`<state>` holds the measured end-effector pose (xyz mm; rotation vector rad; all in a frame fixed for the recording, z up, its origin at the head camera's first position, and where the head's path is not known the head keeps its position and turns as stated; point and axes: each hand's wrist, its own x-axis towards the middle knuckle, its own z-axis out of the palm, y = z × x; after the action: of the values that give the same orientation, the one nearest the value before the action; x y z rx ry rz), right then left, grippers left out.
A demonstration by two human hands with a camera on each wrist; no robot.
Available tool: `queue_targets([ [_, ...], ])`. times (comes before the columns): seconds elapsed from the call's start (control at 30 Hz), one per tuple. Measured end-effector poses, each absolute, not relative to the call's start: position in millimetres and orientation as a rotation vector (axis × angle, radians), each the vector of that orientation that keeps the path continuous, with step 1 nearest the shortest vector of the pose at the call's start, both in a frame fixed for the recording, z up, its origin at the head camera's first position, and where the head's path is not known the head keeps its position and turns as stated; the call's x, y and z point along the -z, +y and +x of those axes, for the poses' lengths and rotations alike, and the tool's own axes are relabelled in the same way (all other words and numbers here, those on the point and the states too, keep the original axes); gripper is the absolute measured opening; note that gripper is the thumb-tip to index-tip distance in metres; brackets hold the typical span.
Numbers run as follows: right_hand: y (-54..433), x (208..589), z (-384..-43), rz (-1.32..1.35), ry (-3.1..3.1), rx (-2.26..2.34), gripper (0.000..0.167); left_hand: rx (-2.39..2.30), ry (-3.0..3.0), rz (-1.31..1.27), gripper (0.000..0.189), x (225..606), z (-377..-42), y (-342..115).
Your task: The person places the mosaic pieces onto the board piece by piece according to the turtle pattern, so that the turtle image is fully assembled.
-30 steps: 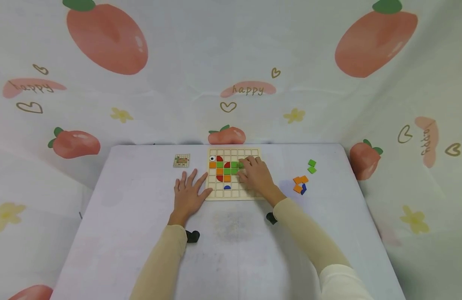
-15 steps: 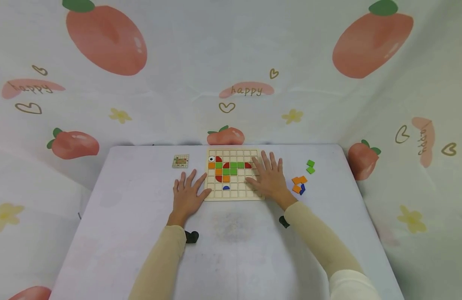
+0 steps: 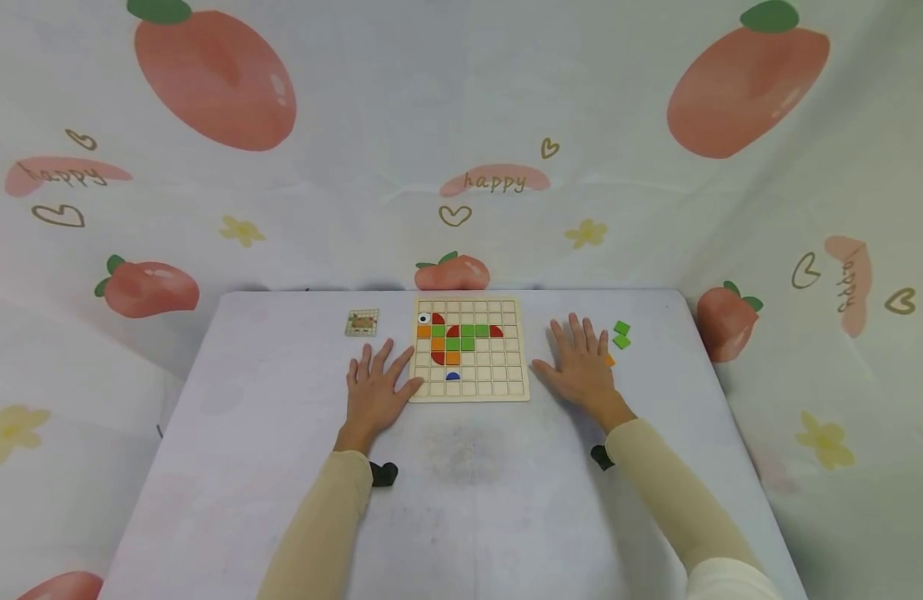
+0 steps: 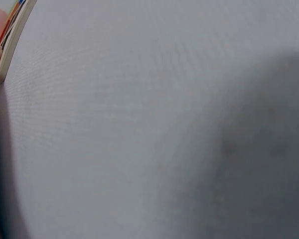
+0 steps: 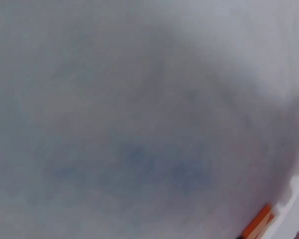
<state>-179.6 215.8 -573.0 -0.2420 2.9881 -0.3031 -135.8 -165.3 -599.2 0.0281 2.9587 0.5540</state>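
Note:
A wooden grid board (image 3: 496,376) lies on the table in the head view, with red, orange and green tiles, a white eye tile (image 3: 424,318) and a blue half-round piece (image 3: 453,377) in its squares. My left hand (image 3: 376,393) is spread flat at the board's left edge, thumb and fingertips right at its border. The left wrist view catches only the board's edge (image 4: 15,42) and a bit of thumb. To the right of the board, my right hand (image 3: 584,371) is spread with straight fingers, partly covering loose orange tiles; one orange tile (image 5: 258,222) shows in the right wrist view.
A small pattern card (image 3: 362,322) lies left of the board. Two loose green tiles (image 3: 622,335) sit beyond my right fingertips. A white cloth with fruit prints (image 3: 452,272) rises behind the table.
My right hand has left the board and moved right, over the loose orange and blue pieces. A red tile formerly under it now shows at the end of the green row. My left hand stays put.

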Motion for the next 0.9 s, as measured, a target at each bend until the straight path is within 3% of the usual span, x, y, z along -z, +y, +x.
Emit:
queue_targets([
  [0.5,275,585,-162,-0.114,3.011,0.498,0.087,-0.528,2.955,0.04,0.069,601,-137,-167],
  [0.9,281,586,-155,-0.055,3.074,0.805,0.045,-0.548,2.956,0.04,0.069,602,-138,-167],
])
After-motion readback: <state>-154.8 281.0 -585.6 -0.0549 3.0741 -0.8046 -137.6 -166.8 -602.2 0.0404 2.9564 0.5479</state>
